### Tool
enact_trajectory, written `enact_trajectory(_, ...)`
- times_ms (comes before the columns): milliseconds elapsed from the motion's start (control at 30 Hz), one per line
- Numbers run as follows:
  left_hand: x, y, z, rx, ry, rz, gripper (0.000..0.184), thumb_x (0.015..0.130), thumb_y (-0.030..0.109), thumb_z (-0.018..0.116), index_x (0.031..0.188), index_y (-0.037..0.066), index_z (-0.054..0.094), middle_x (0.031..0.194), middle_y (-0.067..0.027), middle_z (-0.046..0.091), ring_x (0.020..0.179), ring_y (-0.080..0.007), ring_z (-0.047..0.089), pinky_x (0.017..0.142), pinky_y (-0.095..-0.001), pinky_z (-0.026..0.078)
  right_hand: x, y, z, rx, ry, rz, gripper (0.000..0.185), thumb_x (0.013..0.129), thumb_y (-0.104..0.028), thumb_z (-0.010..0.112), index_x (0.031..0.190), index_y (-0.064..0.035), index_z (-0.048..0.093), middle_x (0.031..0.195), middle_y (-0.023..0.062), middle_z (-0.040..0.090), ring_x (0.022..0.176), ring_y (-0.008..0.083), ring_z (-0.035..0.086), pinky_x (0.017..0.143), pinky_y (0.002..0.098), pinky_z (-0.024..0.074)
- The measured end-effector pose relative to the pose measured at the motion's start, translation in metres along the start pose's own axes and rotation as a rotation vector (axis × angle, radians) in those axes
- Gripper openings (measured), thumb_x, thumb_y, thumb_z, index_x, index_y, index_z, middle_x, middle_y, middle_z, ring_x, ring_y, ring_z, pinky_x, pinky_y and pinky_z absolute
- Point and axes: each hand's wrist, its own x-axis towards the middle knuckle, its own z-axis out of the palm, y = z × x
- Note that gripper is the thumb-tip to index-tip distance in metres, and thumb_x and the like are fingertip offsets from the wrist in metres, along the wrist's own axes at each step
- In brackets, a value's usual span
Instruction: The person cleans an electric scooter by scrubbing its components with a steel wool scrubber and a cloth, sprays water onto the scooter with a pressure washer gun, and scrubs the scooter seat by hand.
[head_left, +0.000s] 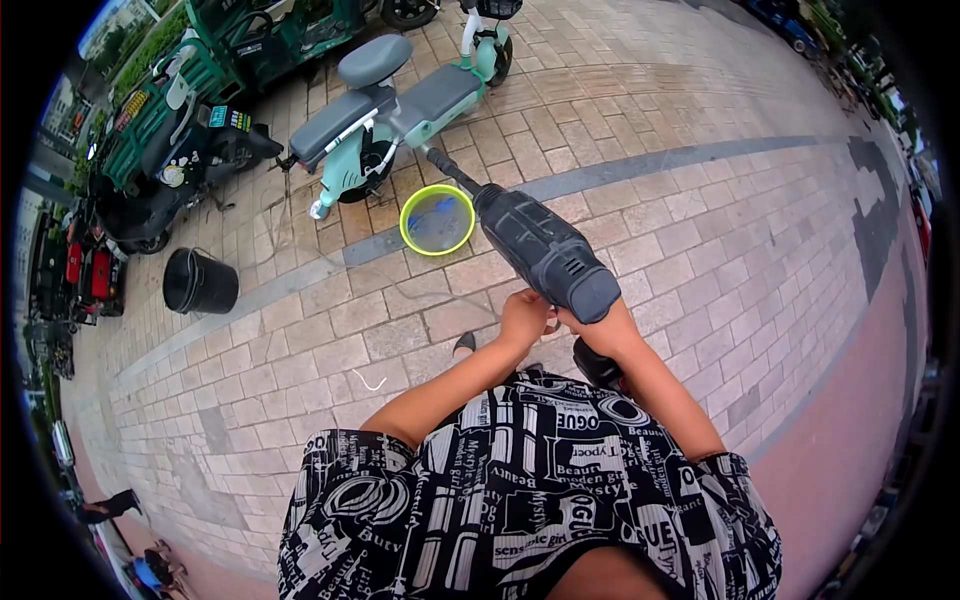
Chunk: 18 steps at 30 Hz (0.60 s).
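Note:
A black pressure washer gun (540, 245) points up and left, its nozzle toward the green and grey scooter (350, 150). My right hand (603, 328) is wrapped round the gun's grip below its rear end; the gun's body hides part of the fingers. Close beside it on the left, my left hand (527, 316) has its fingers curled near the grip; what they hold, if anything, is hidden. A thin clear hose (430, 296) runs over the paving toward my left hand. The yellow-green basin (437, 220), with something blue in it, lies left of the gun's front.
A black bucket (201, 281) stands on the paving at the left. Dark scooters (175, 165) and a green cargo tricycle (240, 50) are parked at the upper left. A grey strip (640, 168) crosses the brick paving. My shoe (465, 343) shows below the hose.

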Motion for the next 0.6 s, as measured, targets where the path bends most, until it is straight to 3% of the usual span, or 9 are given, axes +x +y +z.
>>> enact_trajectory(133,-0.006,-0.009,0.011,0.017,-0.010,0.024,0.020,0.089,0.015,0.054,0.090,-0.002,0.065,0.080,-0.0075,0.066,0.069,-0.0141,0.064,0.048,-0.0280,0.054,-0.011,0.013,-0.005,0.039,0.013,-0.045,0.034,0.071,-0.019,0.076,0.097,-0.0009,0.063,0.090,0.0129,0.067,0.082,0.0218,0.065,0.072,0.0333,0.0508)
enact_trajectory(433,-0.028,-0.026,0.020,0.090,0.035,-0.030,0.021,0.088,0.013,0.052,0.089,-0.003,0.065,0.080,-0.0089,0.065,0.069,-0.0173,0.065,0.046,-0.0301,0.053,-0.028,0.023,-0.012,0.019,-0.061,0.072,0.035,0.069,-0.019,0.076,0.097,-0.0004,0.063,0.091,0.0128,0.067,0.082,0.0213,0.065,0.074,0.0333,0.0508)
enact_trajectory(500,-0.030,-0.028,0.017,0.063,0.051,-0.003,0.021,0.088,0.013,0.052,0.091,-0.003,0.065,0.081,-0.0094,0.066,0.068,-0.0171,0.065,0.046,-0.0297,0.053,-0.027,0.023,-0.016,0.028,-0.108,-0.017,0.034,0.070,-0.018,0.076,0.095,0.0000,0.064,0.090,0.0128,0.067,0.082,0.0207,0.065,0.073,0.0331,0.0508)
enact_trajectory(533,-0.033,-0.028,0.016,0.062,0.062,0.006,0.021,0.088,0.013,0.051,0.092,-0.003,0.065,0.082,-0.0092,0.066,0.067,-0.0163,0.065,0.046,-0.0289,0.052,-0.028,0.031,-0.013,-0.027,-0.064,-0.172,0.033,0.070,-0.018,0.076,0.095,0.0005,0.064,0.090,0.0131,0.067,0.082,0.0207,0.065,0.073,0.0329,0.0508)
enact_trajectory(600,-0.032,-0.025,0.013,0.075,0.073,0.009,0.021,0.088,0.012,0.051,0.093,-0.003,0.065,0.083,-0.0091,0.066,0.067,-0.0159,0.065,0.046,-0.0286,0.052,-0.027,0.039,-0.008,-0.028,-0.051,-0.221,0.033,0.070,-0.018,0.076,0.095,0.0006,0.064,0.090,0.0132,0.067,0.082,0.0211,0.065,0.073,0.0331,0.0507)
